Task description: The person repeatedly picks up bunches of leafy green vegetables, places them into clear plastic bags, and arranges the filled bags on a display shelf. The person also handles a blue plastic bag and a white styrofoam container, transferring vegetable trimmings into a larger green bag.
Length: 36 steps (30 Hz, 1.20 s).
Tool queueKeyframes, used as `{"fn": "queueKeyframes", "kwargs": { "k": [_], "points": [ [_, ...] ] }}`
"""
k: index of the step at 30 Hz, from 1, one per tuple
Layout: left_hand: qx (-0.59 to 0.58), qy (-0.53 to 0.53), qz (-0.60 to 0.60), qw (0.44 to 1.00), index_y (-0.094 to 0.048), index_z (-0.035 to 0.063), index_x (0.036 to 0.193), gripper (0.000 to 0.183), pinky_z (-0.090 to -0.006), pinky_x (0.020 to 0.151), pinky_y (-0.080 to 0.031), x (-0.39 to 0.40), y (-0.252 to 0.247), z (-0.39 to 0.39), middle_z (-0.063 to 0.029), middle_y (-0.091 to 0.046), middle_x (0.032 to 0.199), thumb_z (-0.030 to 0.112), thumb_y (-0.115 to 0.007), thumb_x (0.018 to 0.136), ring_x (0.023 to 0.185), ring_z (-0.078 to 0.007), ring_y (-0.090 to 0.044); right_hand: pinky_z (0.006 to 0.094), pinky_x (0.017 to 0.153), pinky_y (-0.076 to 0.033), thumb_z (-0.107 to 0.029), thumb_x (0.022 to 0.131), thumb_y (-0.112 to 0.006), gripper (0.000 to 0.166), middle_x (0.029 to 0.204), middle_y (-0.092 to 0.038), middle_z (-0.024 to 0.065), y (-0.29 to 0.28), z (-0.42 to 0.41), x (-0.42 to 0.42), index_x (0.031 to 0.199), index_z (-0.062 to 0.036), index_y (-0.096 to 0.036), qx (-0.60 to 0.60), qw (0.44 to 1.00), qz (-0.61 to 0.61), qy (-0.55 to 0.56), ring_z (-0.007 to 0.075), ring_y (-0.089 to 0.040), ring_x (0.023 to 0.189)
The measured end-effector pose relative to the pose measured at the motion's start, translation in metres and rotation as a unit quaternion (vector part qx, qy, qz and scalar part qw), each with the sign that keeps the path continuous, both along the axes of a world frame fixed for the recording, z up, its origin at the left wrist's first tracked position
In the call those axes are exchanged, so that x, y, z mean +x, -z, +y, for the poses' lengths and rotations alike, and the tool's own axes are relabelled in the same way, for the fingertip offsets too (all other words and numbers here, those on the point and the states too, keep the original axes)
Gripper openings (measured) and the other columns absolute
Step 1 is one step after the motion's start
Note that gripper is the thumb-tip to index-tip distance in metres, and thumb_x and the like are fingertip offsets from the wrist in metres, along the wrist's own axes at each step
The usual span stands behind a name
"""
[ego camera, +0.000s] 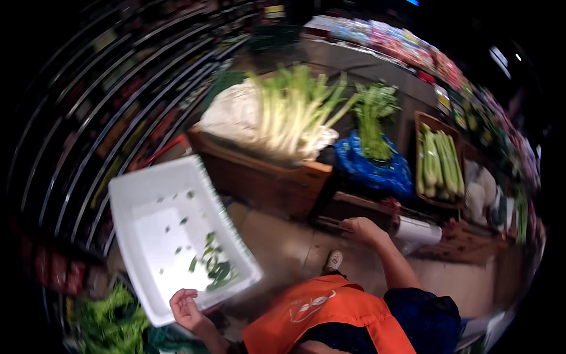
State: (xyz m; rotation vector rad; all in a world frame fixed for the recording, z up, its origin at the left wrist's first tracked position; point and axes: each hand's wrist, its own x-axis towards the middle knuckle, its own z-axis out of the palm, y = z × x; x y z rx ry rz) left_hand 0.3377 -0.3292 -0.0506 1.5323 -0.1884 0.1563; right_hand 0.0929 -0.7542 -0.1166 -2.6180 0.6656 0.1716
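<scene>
My left hand (pixel 188 309) is at the near edge of a white foam box (pixel 154 248), its fingers curled and apart; whether it touches the rim I cannot tell. Scattered green leaf scraps (pixel 219 270) lie inside the box, mostly in its near right corner. My right hand (pixel 362 230) is over the floor, left of a white plastic roll (pixel 418 230), with its fingers bent; what they hold, if anything, is unclear. Beyond it, a bunch of leafy greens (pixel 373 128) rests on a blue plastic bag (pixel 398 172). Long green onions (pixel 292 119) lie in a wooden crate (pixel 265 166).
A basket (pixel 418 155) of wrapped green stalks (pixel 440 163) stands at the right. Shelves (pixel 119 110) run along the left. Leafy lettuce (pixel 110 318) is at the lower left. Packaged goods (pixel 389 42) line the far counter. Tiled floor (pixel 274 234) shows between box and crate.
</scene>
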Motion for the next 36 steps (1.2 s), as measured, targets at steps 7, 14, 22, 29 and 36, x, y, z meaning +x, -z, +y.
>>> {"fn": "queueKeyframes", "kwargs": {
  "k": [7,14,22,29,36],
  "points": [
    [0.020,0.356,0.094,0.930,-0.059,-0.0014,0.107,0.018,-0.0315,0.083,-0.054,-0.071,0.026,-0.275,-0.0098,-0.066,0.095,-0.006,-0.053,0.090,0.087,-0.0174,-0.064,0.0456,0.081,-0.051,-0.022,0.085,-0.065,0.023,0.099,-0.068,0.0182,0.006,-0.114,-0.149,0.103,-0.0071,-0.066,-0.041,0.973,-0.098,0.203,0.0364,-0.065,0.093],
    [0.065,0.612,0.157,0.773,-0.061,-0.0008,0.116,0.024,-0.0279,0.088,-0.052,-0.130,0.081,-0.478,-0.0070,-0.068,0.104,-0.002,-0.055,0.092,0.098,-0.0139,-0.065,0.0286,0.063,-0.050,-0.019,0.090,-0.066,0.019,0.075,-0.069,0.0080,0.024,-0.237,-0.135,0.092,0.0001,-0.069,0.124,0.884,-0.260,0.368,0.0116,-0.065,0.068],
    [0.137,0.709,0.137,0.678,-0.063,0.0013,0.113,0.023,-0.0271,0.087,-0.050,-0.128,0.075,-0.588,-0.0065,-0.068,0.100,0.000,-0.053,0.092,0.096,-0.0140,-0.064,0.0311,0.061,-0.053,-0.032,0.083,-0.069,0.031,0.066,-0.069,0.0100,0.114,-0.351,-0.001,0.079,-0.0012,-0.071,0.090,0.857,-0.140,0.488,0.0174,-0.069,0.060],
    [0.171,0.740,0.156,0.632,-0.063,0.0010,0.113,0.024,-0.0285,0.088,-0.051,-0.075,0.091,-0.654,-0.0086,-0.068,0.103,0.000,-0.053,0.091,0.098,-0.0151,-0.065,0.0301,0.058,-0.052,-0.023,0.083,-0.070,0.020,0.069,-0.069,0.0086,0.101,-0.360,-0.034,0.083,-0.0025,-0.071,0.052,0.808,-0.287,0.512,0.0159,-0.067,0.060],
    [0.125,0.676,0.252,0.681,-0.037,0.0001,0.140,0.066,-0.0383,0.106,-0.041,-0.105,0.132,-0.745,-0.0195,-0.048,0.140,0.001,-0.067,0.081,0.127,-0.0269,-0.051,0.0456,0.066,-0.051,-0.020,0.084,-0.067,0.012,0.078,-0.065,0.0122,0.064,-0.417,-0.063,0.083,-0.0080,-0.063,-0.163,0.867,-0.212,0.421,0.0325,-0.065,0.074]
  ]
}}
